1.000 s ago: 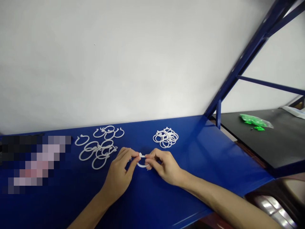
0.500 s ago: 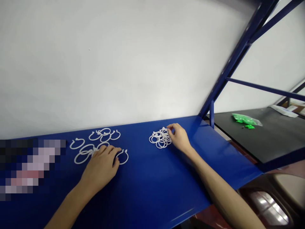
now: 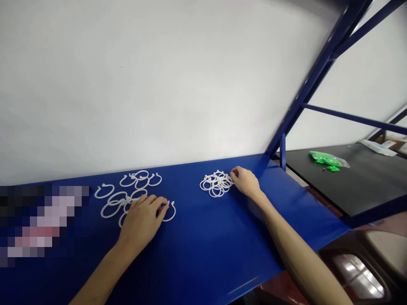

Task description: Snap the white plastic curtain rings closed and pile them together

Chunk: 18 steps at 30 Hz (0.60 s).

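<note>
My left hand pinches one end of an open white curtain ring between thumb and forefinger. Under and behind that hand lie several more open white rings, partly covered by it. Further right sits a heap of closed white curtain rings, overlapping one another. Just right of the heap, my right hand has its fingers curled together. Its fingertips face the heap's edge, and whether they grip anything cannot be made out.
The rings lie on a blue tabletop against a white wall. A blue metal frame rises at the right. Beyond it, a black table bears a bag of green pieces. A brown chair stands lower right.
My right hand has moved right, off the heap's edge, and its fingers have drawn together. My left hand has shifted slightly right, and its thumb and forefinger have closed on the open ring.
</note>
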Motion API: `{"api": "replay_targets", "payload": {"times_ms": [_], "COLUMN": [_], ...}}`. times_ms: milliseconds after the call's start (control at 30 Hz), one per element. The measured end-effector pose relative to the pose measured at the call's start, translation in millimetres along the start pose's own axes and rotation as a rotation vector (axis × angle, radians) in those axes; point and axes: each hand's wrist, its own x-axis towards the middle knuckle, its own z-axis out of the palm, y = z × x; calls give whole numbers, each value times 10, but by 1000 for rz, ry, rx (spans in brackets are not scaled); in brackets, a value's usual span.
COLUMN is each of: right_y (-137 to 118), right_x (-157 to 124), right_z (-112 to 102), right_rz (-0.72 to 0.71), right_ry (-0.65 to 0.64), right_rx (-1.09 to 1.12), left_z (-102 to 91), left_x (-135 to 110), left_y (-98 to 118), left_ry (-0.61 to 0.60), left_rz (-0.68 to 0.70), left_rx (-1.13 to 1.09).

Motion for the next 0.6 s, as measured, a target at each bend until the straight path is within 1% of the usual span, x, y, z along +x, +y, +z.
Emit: {"api": "replay_targets", "payload": {"times_ms": [67, 133, 167, 200, 267, 333, 367, 400, 433, 500, 600], "right_y": [-48, -146, -214, -292, -458, -607, -665, -710, -740, -765, -754], "right_x": [-33, -117, -183, -263, -456, -651, -734, -801, -850, -895, -886], "right_z": [-10, -9, -2, 9, 46, 99, 128, 158, 186, 233, 284], "right_rz": [-63, -203, -294, -384, -521, -611, -638, -645, -644, -619, -602], "right_ry": [77, 152, 158, 130, -60, -286, -364, -390, -387, -322, -233], "right_rx": [13, 98, 178, 279, 511, 667, 725, 750, 764, 767, 759], "left_z": [3, -10, -20, -30, -46, -52, -51, -50, -47, -45, -52], "left_x": [5, 3, -2, -11, -37, -66, -78, -87, -92, -93, -82], "left_y": [33, 89, 124, 161, 238, 308, 338, 364, 386, 424, 475], "left_ry": [32, 79, 106, 134, 184, 219, 223, 218, 202, 146, 46], "left_rz": [6, 2, 3, 8, 21, 26, 21, 6, -18, -84, -165], "left_rx": [-34, -86, -115, -145, -200, -250, -278, -310, -348, -434, -551]}}
